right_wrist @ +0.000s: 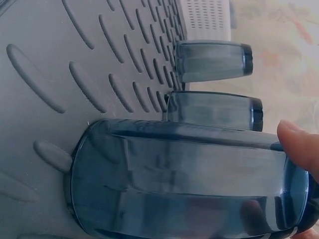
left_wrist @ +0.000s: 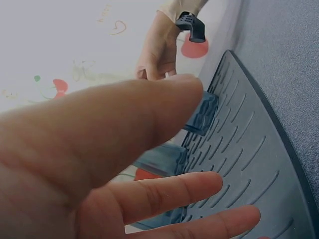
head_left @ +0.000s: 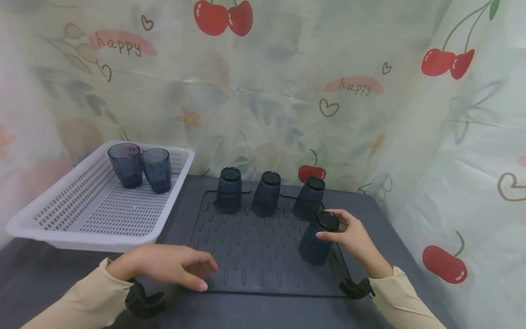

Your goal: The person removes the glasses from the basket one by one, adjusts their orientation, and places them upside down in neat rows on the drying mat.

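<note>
My right hand (head_left: 354,236) grips a dark blue glass (head_left: 315,242) near its base, thumb on one side and fingers on the other. The glass is upside down, its rim at the ridged drying mat (head_left: 259,256). In the right wrist view the held glass (right_wrist: 189,179) fills the lower part, the thumb at its base end. Behind it on the mat stand three more upturned glasses, a left one (head_left: 229,191), a middle one (head_left: 266,194) and a right one (head_left: 309,199). My left hand (head_left: 172,265) hovers over the mat's front left corner, fingers loosely bent, holding nothing.
A white plastic basket (head_left: 111,240) stands at the left on the dark tabletop (head_left: 263,313). Inside it, two upright glasses lean close together, one (head_left: 126,167) beside the other (head_left: 157,171). A printed curtain (head_left: 263,114) closes off the back and sides.
</note>
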A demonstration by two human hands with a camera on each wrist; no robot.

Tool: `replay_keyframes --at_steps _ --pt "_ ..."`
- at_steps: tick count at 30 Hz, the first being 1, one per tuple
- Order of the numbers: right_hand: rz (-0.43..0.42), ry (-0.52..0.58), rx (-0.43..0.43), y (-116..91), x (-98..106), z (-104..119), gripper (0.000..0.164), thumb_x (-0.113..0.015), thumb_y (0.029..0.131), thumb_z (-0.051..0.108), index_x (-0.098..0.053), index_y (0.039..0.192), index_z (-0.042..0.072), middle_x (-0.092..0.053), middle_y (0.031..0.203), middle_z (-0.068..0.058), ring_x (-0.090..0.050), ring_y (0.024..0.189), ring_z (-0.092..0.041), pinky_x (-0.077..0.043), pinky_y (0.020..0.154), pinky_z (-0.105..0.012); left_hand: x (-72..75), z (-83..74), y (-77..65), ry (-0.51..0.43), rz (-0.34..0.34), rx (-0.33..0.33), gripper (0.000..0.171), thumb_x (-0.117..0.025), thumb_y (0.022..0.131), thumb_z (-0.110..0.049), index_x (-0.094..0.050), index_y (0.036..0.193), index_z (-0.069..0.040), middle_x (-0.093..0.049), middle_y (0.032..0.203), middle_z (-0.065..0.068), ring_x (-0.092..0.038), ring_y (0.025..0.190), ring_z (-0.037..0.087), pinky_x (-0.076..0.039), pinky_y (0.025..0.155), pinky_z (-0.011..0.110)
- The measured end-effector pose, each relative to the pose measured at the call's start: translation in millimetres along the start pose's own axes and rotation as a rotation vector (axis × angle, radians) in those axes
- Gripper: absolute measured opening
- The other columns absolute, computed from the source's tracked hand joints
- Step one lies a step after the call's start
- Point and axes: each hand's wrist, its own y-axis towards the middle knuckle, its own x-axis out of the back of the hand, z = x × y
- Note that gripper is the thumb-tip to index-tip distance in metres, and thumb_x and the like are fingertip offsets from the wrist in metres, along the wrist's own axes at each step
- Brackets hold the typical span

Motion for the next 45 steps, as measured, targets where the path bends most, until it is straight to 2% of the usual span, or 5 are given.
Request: replay_keyframes --at_steps 7,22,31,36,45 --pt "0.018 0.022 0.033 -0.6 -1.1 -1.7 0.075 -0.081 0.080 0.024 -0.041 0.142 0.010 -0.047 0.142 -0.016 -0.052 0.126 -0.035 -0.046 0.099 -0.051 -0.4 1.6 0.4 0.003 -0.008 0.006 0.037 -0.062 0.095 -0.030 -0.056 0.128 -0.015 -0.066 0.117 -0.001 -0.060 0.108 0.008 -0.050 0.088 0.025" --pt "0.029 0.023 0.028 -0.1 -1.3 -1.6 0.078 -0.081 0.080 0.023 -0.037 0.144 0.011 -0.042 0.144 -0.018 -0.048 0.129 -0.040 -0.041 0.102 -0.057 -0.4 0.9 1.7 0.032 -0.012 0.004 0.036 -0.062 0.095 -0.031 -0.056 0.128 -0.017 -0.066 0.116 -0.002 -0.060 0.107 0.006 -0.050 0.087 0.025" --pt "0.043 -0.015 0.048 -2.0 -1.2 2.3 0.081 -0.080 0.080 0.023 -0.035 0.146 0.011 -0.019 0.157 -0.020 -0.020 0.144 -0.044 -0.029 0.108 -0.064 -0.6 -1.7 1.5 0.028 -0.011 0.008 0.035 -0.062 0.095 -0.030 -0.057 0.127 -0.017 -0.066 0.115 -0.002 -0.061 0.106 0.006 -0.051 0.087 0.025" --pt "0.047 -0.013 0.074 -0.4 -1.3 2.6 0.081 -0.080 0.080 0.022 -0.035 0.146 0.009 -0.018 0.158 -0.020 -0.014 0.146 -0.042 -0.019 0.112 -0.064 -0.1 -1.4 0.2 0.009 -0.003 0.012 0.036 -0.062 0.095 -0.030 -0.056 0.128 -0.017 -0.066 0.115 -0.001 -0.061 0.107 0.007 -0.051 0.087 0.025" --pt "0.048 -0.021 0.077 3.6 -2.0 2.0 0.083 -0.081 0.079 0.024 -0.035 0.147 0.011 -0.022 0.157 -0.018 -0.013 0.146 -0.043 -0.021 0.111 -0.066 0.2 -0.8 -2.0 0.000 -0.002 0.012 0.037 -0.062 0.095 -0.030 -0.056 0.128 -0.016 -0.066 0.116 -0.001 -0.060 0.108 0.008 -0.050 0.088 0.025"
